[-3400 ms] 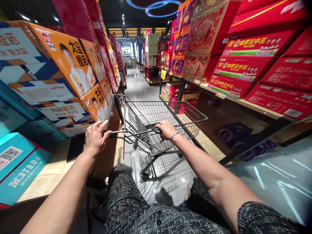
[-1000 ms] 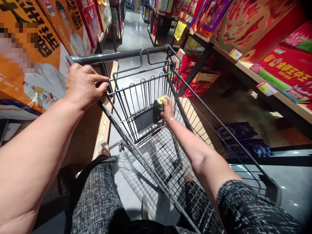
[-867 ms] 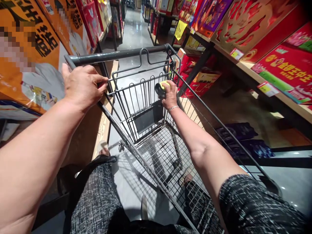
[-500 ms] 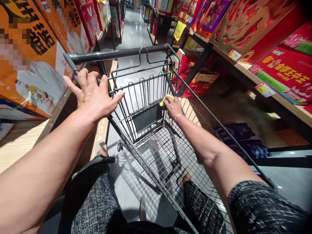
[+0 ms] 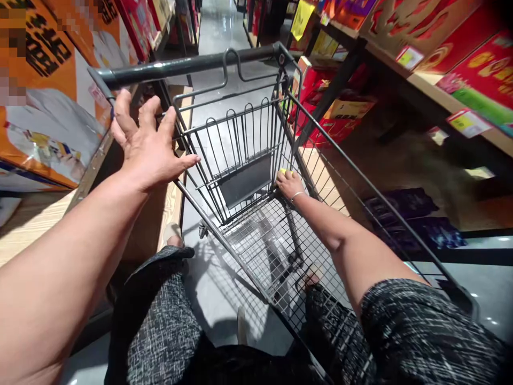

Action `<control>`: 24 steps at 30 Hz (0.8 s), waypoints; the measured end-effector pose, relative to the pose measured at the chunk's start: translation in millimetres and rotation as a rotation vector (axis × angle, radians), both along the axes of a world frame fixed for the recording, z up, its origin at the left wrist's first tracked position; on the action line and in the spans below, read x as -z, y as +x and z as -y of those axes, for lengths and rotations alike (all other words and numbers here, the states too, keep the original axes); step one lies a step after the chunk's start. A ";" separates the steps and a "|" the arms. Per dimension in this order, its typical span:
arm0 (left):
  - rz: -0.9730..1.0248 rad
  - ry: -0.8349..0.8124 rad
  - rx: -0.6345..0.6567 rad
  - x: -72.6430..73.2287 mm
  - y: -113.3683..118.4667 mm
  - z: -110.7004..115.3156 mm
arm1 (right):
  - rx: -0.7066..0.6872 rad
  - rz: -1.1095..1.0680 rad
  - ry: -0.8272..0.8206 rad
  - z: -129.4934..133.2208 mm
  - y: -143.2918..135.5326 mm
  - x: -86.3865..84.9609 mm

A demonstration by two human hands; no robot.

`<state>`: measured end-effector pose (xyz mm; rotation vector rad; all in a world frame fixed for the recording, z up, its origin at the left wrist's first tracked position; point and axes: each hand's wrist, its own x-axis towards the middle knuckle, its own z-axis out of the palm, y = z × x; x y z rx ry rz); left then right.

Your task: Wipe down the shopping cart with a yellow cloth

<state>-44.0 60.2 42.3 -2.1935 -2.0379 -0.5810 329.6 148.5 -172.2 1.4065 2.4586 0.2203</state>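
Observation:
A grey wire shopping cart [image 5: 325,136] stands in front of me, its handle bar [image 5: 168,67] at the far end. My left hand [image 5: 148,147] is at the cart's left top edge below the handle, fingers spread and thumb stretched out, holding nothing. Deep inside the basket, my right hand [image 5: 292,187] is closed on a small yellow cloth [image 5: 286,172], mostly hidden under the fingers. It is beside the dark seat panel [image 5: 246,181], near the lower right corner of the basket's far end.
Shelves with red boxes [image 5: 476,59] and price tags [image 5: 468,122] line the right side. Large orange boxes [image 5: 78,48] stand on a wooden shelf [image 5: 36,224] at the left. A shiny aisle floor [image 5: 220,27] runs ahead. My feet are close beside and under the cart.
My right hand has moved down with the yellow cloth, from beside the panel's top to lower in the corner. My left hand keeps its place at the cart's edge. The view has shifted slightly.

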 end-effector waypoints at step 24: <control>0.024 0.058 0.036 7.0 -6.8 -1.5 | 0.007 -1.289 -0.931 157.6 -133.8 -28.2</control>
